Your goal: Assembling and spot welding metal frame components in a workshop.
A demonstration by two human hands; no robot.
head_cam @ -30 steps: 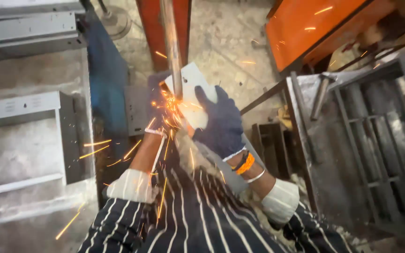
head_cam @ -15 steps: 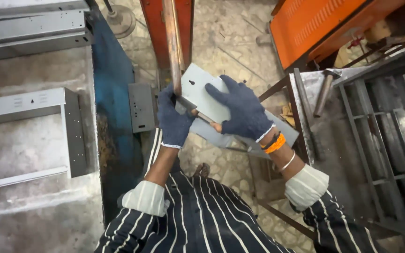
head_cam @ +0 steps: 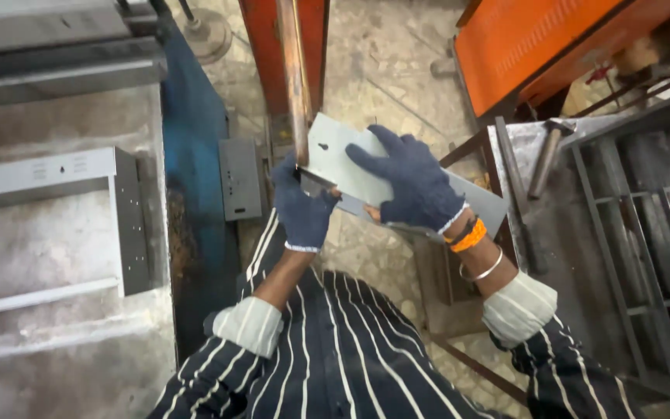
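No packages, labels or signs can be made out. 2 gloved hands hold a grey plate tilted against the upright belt of an orange machine. The left hand is closed on the plate's lower left edge, just below the belt. The right hand lies over the plate's top face, fingers spread and curled on it. Both forearms rise from striped sleeves. A hammer rests on the rack to the right.

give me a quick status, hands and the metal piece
Left hand and right hand, both gloved, grip the grey metal plate. Plate edge sits against the upright copper bar. Nothing in the way.
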